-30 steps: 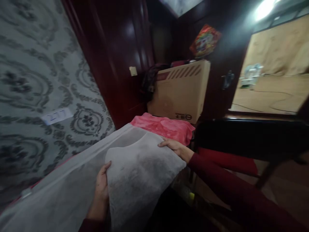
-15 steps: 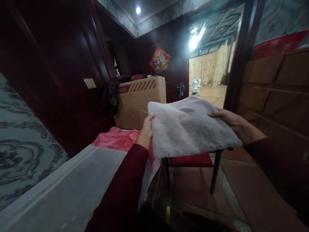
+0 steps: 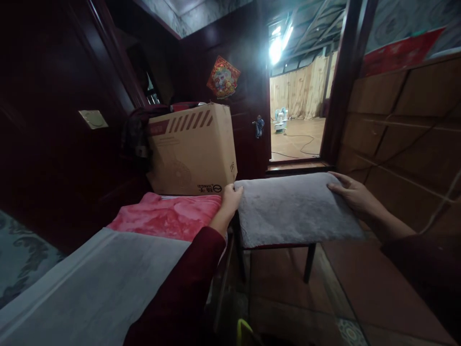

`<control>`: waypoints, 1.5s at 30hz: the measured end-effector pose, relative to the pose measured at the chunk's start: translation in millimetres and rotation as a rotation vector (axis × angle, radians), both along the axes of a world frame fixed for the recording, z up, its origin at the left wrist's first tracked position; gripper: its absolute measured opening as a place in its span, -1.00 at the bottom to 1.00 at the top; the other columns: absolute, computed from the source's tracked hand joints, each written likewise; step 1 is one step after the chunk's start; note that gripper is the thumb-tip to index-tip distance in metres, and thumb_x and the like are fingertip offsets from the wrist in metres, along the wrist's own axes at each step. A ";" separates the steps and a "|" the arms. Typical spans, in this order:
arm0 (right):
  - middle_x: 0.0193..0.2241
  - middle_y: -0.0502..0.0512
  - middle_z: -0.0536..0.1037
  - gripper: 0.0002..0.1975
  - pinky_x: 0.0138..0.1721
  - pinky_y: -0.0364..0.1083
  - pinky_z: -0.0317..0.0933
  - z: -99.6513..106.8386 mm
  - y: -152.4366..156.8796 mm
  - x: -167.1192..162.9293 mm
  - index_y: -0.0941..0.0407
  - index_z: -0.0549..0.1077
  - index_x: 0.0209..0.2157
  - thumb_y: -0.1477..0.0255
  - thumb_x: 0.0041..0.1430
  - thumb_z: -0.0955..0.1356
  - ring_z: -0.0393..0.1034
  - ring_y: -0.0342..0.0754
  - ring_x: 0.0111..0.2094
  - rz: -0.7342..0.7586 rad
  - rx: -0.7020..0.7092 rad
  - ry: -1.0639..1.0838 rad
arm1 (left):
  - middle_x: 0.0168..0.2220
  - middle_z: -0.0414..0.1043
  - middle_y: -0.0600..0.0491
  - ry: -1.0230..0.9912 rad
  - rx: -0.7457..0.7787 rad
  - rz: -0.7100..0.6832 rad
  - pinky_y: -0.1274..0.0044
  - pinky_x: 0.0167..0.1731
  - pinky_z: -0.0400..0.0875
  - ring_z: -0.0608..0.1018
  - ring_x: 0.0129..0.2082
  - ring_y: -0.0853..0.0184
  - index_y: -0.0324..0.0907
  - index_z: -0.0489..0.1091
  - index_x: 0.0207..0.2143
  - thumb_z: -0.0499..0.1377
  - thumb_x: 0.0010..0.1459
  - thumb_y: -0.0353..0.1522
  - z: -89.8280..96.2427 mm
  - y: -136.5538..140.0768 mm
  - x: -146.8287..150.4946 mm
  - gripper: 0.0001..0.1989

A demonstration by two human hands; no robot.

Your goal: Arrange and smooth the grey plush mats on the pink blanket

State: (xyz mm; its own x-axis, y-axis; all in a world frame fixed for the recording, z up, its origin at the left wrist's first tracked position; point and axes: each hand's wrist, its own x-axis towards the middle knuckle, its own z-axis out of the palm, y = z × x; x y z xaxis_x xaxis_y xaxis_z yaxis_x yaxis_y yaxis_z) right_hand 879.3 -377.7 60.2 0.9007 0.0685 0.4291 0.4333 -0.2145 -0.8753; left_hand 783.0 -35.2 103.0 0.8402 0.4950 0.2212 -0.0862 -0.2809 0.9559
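Note:
A grey plush cloth (image 3: 293, 209), folded into a rectangle, lies spread over the seat of a chair (image 3: 310, 263) with dark legs. My left hand (image 3: 230, 199) pinches its far left corner between thumb and fingers. At the far right corner, my right hand (image 3: 351, 192) grips the edge, thumb on top and fingers partly hidden beneath. Most of the seat is hidden under the cloth; a thin red strip shows along its front.
To the left stands a surface covered in pale grey cloth (image 3: 137, 274) with a pink blanket (image 3: 169, 216) on it. Behind is a large cardboard box (image 3: 190, 149). Stacked boxes (image 3: 414, 115) line the right wall. A doorway opens onto a room with a fan (image 3: 281, 120).
The grey cloth has come down from above the chair onto its seat and flattened out. Both hands moved down with it, still holding its edges. The view has shifted slightly.

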 end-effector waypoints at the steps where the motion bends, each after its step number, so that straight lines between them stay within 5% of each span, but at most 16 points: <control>1: -0.15 0.25 0.58 -0.47 -0.30 0.01 0.38 2.8 1.4 0.2 0.05 0.47 0.04 0.20 0.00 0.43 0.47 0.11 -0.27 -0.008 0.066 0.066 | -0.54 0.41 0.06 0.007 0.047 0.029 0.51 -0.30 0.32 0.51 -0.32 0.22 -0.16 0.35 -0.61 0.30 -0.05 -0.43 1.7 -0.3 2.3 -0.82; 3: -0.12 0.25 0.57 -0.42 -0.27 0.01 0.37 6.8 3.5 -0.1 0.06 0.47 0.06 0.23 -0.05 0.46 0.46 0.10 -0.24 -0.009 0.147 0.135 | -0.54 0.40 0.04 0.023 0.129 0.076 0.48 -0.24 0.33 0.52 -0.26 0.17 -0.12 0.28 -0.65 0.31 -0.04 -0.42 3.5 -1.8 4.7 -0.74; 6: -0.25 0.20 0.57 -0.39 -0.28 0.01 0.34 7.7 2.4 -1.5 0.09 0.47 0.10 0.20 -0.02 0.45 0.44 0.10 -0.29 -0.003 0.091 0.109 | -0.53 0.40 0.00 0.050 0.219 0.113 0.44 -0.16 0.34 0.53 -0.19 0.11 -0.08 0.20 -0.67 0.32 -0.01 -0.38 4.8 -3.1 4.3 -0.66; 11: -0.38 0.21 0.53 -0.40 -0.24 0.11 0.31 7.3 -7.5 -9.8 0.13 0.52 0.12 0.12 0.12 0.33 0.44 0.21 -0.29 -0.263 -0.307 -0.047 | -0.42 0.51 -0.08 0.149 0.424 0.176 0.40 -0.06 0.35 0.55 -0.11 0.07 -0.08 0.28 -0.60 0.30 0.09 -0.28 10.9 -0.5 0.0 -0.71; 14: -0.19 0.38 0.54 -0.43 -0.08 0.22 0.31 12.8 -5.2 -18.3 0.14 0.57 0.05 0.07 0.25 0.23 0.41 0.34 -0.10 -0.414 -0.513 -0.388 | -0.25 0.57 -0.16 0.157 0.512 0.213 0.35 0.00 0.33 0.55 -0.04 0.03 -0.13 0.45 -0.37 0.29 0.15 -0.26 15.2 -2.7 -7.7 -0.86; 16: -0.01 0.43 0.51 -0.39 0.08 0.30 0.23 17.8 2.6 -21.1 0.15 0.52 0.12 0.01 0.31 0.21 0.34 0.39 0.08 -0.358 -0.608 -0.623 | -0.06 0.54 -0.23 0.090 0.662 0.207 0.29 0.09 0.29 0.50 0.08 -0.01 -0.17 0.48 -0.10 0.26 0.21 -0.23 16.5 -9.1 -14.7 -0.73; 19: 0.21 0.37 0.40 -0.30 0.25 0.38 0.01 22.5 18.7 -15.9 0.09 0.35 0.29 -0.07 0.33 0.22 0.17 0.40 0.27 -0.178 -0.740 -0.811 | 0.25 0.35 -0.26 -0.037 1.035 0.009 0.18 0.27 0.12 0.32 0.29 -0.05 -0.19 0.32 0.24 0.25 0.25 -0.15 14.7 -24.4 -21.3 -0.43; 22: 0.20 0.30 0.43 -0.23 0.24 0.36 -0.01 20.8 29.9 -2.9 0.02 0.29 0.33 -0.18 0.29 0.20 0.24 0.36 0.23 -0.020 -0.840 -0.805 | 0.33 0.26 -0.22 -0.045 1.268 -0.245 0.09 0.34 -0.02 0.25 0.34 -0.08 -0.13 0.19 0.35 0.29 0.19 -0.03 10.5 -36.5 -17.3 -0.23; 27: 0.09 0.30 0.50 -0.14 0.09 0.23 0.14 13.4 27.4 11.3 0.01 0.34 0.30 -0.26 0.18 0.27 0.37 0.31 0.04 0.057 -0.868 -0.742 | 0.04 0.47 -0.20 0.073 1.277 -0.334 0.23 0.11 0.29 0.50 0.04 -0.05 -0.13 0.27 0.28 0.39 0.05 0.03 10.0 -31.8 0.9 -0.15; 33: 0.06 0.31 0.52 -0.15 0.03 0.19 0.17 11.5 19.0 18.5 0.05 0.38 0.27 -0.27 0.19 0.26 0.39 0.29 -0.01 0.080 -0.863 -0.767 | -0.06 0.46 -0.16 0.061 1.286 -0.360 0.30 0.01 0.35 0.52 -0.05 -0.01 -0.13 0.35 0.18 0.40 0.07 -0.03 12.0 -23.8 6.9 -0.29; 45: 0.18 0.35 0.44 -0.04 0.13 0.30 0.20 15.0 2.8 26.2 0.08 0.26 0.37 -0.22 0.11 0.36 0.35 0.36 0.13 0.168 -0.908 -0.706 | 0.25 0.32 -0.24 0.111 1.318 -0.299 0.23 0.15 0.28 0.39 0.22 -0.06 -0.11 0.11 0.39 0.37 0.16 -0.17 10.3 -1.3 -28.1 -0.16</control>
